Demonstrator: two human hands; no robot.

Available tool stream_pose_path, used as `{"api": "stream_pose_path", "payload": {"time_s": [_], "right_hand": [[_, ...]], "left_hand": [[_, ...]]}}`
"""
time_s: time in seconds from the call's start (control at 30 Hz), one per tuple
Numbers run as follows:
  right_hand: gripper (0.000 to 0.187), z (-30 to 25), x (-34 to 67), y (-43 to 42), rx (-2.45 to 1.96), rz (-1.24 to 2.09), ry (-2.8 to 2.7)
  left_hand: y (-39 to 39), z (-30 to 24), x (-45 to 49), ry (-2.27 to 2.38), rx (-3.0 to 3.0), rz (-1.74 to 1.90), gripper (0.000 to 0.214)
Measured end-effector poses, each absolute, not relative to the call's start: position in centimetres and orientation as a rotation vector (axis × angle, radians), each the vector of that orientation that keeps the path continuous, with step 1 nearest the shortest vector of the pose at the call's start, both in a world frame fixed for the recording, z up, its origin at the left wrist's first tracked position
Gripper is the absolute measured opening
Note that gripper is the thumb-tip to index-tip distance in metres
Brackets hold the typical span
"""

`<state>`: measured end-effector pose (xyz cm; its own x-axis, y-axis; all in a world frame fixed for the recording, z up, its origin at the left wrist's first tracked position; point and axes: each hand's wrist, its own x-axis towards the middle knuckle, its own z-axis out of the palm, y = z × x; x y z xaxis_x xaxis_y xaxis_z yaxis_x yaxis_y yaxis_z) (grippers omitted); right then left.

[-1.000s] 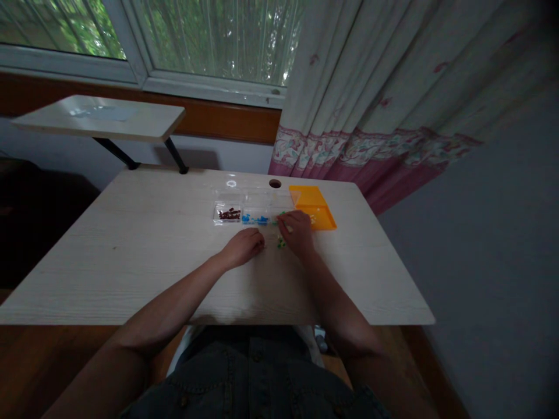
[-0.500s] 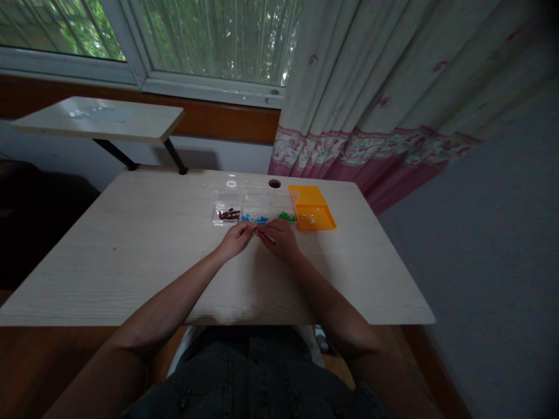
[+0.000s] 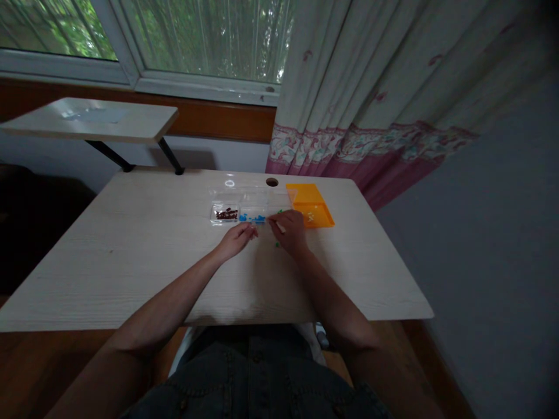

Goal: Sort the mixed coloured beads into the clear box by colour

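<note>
My left hand [image 3: 238, 238] is closed in a pinch just in front of the clear compartment box [image 3: 212, 222]; whatever sits between its fingertips is too small to name. To its right, my right hand [image 3: 289, 228] has thumb and fingers pressed together at the box's front edge, and what they hold cannot be made out. Small dark brown pieces [image 3: 227, 214] lie in the left compartment and blue pieces [image 3: 258, 219] in the middle one. Green pieces [image 3: 280, 212] on the right are mostly hidden by my right hand. One green piece [image 3: 277, 245] lies on the table below that hand.
An open orange case [image 3: 325, 218] with a few small white pieces [image 3: 310, 216] stands right of the clear box. A raised shelf [image 3: 131, 128] on black legs rises at the table's [image 3: 144, 262] back left. A round hole [image 3: 272, 182] is near the back edge, before the curtain [image 3: 323, 139].
My hands have come apart: the right has shifted right and slightly away from me, while the left stays nearly in place. A green piece on the table is now visible.
</note>
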<state>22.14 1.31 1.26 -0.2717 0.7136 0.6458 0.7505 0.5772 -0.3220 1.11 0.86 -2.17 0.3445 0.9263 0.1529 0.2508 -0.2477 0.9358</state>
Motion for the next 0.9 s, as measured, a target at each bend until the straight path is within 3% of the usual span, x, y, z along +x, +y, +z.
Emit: {"api": "stream_pose_path", "payload": {"time_s": [0.33,0.47,0.63,0.73,0.83,0.9], "right_hand": [[0.029,1.0,30.1,3.7,-1.832,-0.265,-1.614],[0.028,1.3,30.2,3.5,-1.839,-0.230,-1.655],[0.017,2.2,29.0,2.8,-1.463,0.342,-2.047],[0.034,2.0,27.9,2.1,-1.390,0.717,-2.244],[0.047,1.7,26.7,1.4,-1.429,0.742,-2.346],[0.040,1.7,25.8,1.1,-1.462,0.659,-2.382]], "left_hand": [[-0.2,-1.0,1.5,0.965,2.162,0.876,0.029],[-0.7,-0.8,1.8,0.931,2.353,0.828,0.035],[-0.7,-1.2,1.8,0.948,2.437,0.756,0.039],[-0.6,-1.6,1.8,0.987,2.427,0.763,0.040],[-0.4,-1.7,1.7,1.007,2.402,0.788,0.040],[-0.4,-1.6,1.7,0.994,2.392,0.799,0.040]]}}
